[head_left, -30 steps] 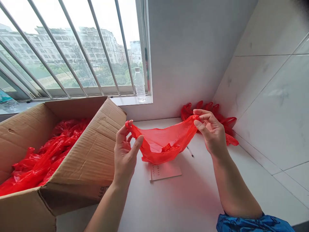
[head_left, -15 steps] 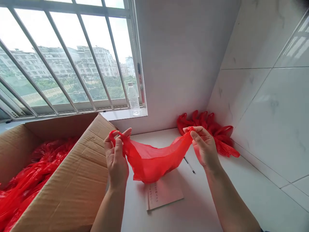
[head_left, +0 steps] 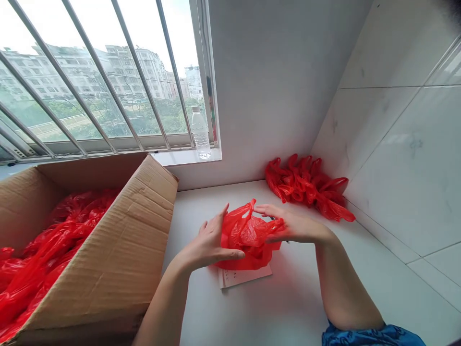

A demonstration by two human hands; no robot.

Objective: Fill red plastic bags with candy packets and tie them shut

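Observation:
A crumpled red plastic bag (head_left: 252,252) lies over a booklet (head_left: 248,276) on the white table, its handle loops sticking up. Along the bag's left side is my left hand (head_left: 209,242), open, with the thumb stretched across the bag's front and the fingers pointing up. My right hand (head_left: 288,225) is at the bag's right side, its fingers straight and apart from the thumb; red plastic covers part of it. Most of the booklet is hidden under the bag.
At left stands a cardboard box (head_left: 118,240) holding many red plastic bags (head_left: 54,254). A pile of red bags (head_left: 309,185) lies in the back right corner by the tiled wall. A water bottle (head_left: 200,134) stands on the windowsill.
The bag was stretched by its handles between both hands above the booklet. Now it is lower and bunched on the booklet, and both hands have let go of the handles and opened.

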